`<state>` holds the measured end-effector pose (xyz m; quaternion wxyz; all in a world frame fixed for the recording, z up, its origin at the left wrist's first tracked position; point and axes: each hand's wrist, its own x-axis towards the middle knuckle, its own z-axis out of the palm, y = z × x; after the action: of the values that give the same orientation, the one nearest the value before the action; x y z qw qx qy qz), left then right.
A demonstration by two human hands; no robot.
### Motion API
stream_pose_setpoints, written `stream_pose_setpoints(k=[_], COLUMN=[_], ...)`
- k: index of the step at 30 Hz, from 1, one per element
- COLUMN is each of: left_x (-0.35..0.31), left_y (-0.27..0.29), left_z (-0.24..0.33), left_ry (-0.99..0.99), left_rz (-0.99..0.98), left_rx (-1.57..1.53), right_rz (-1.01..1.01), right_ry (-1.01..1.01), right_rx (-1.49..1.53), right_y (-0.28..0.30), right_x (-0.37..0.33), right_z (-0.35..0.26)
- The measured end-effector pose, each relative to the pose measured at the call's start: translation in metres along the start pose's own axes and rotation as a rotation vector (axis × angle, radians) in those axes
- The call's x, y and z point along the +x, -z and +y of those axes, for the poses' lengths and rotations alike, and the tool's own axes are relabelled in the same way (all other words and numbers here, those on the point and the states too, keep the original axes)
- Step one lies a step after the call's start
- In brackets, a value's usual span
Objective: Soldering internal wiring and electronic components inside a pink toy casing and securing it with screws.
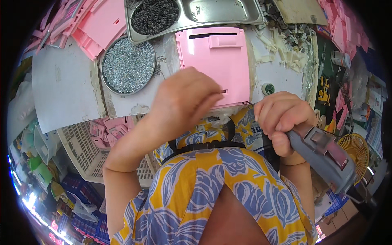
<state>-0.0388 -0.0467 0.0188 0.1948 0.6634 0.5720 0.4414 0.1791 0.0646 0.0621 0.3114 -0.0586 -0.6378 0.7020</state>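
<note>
A pink plastic casing lies flat on the worktable in front of me, with a raised block near its far edge. My left hand is over its near left part, fingertips pinched together near a small slot; what they hold, if anything, is hidden. Wrapped round a grey electric screwdriver, my right hand is just off the casing's near right corner. The tool's thin dark tip reaches that corner; I cannot tell whether it touches. Its body slants down to the right.
Left of the casing stands a round dish of small silvery screws. A steel tray holds dark small parts at the far side. White plastic pieces and a green roll lie right. A white basket holds pink parts.
</note>
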Motion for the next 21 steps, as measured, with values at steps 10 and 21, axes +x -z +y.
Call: stream_pose_setpoints(k=[10,21], left_x=[0.008,0.014], left_y=[-0.025,-0.019], left_z=[0.013,0.005], left_ry=[-0.101,-0.221], left_rz=[-0.081,-0.062], left_rx=[-0.079,0.041], right_rz=[0.040,0.092], right_ry=[0.087,0.096], right_rx=[0.186,0.188], right_y=[0.012,0.004], right_x=[0.029,0.038], right_z=[-0.031,-0.033])
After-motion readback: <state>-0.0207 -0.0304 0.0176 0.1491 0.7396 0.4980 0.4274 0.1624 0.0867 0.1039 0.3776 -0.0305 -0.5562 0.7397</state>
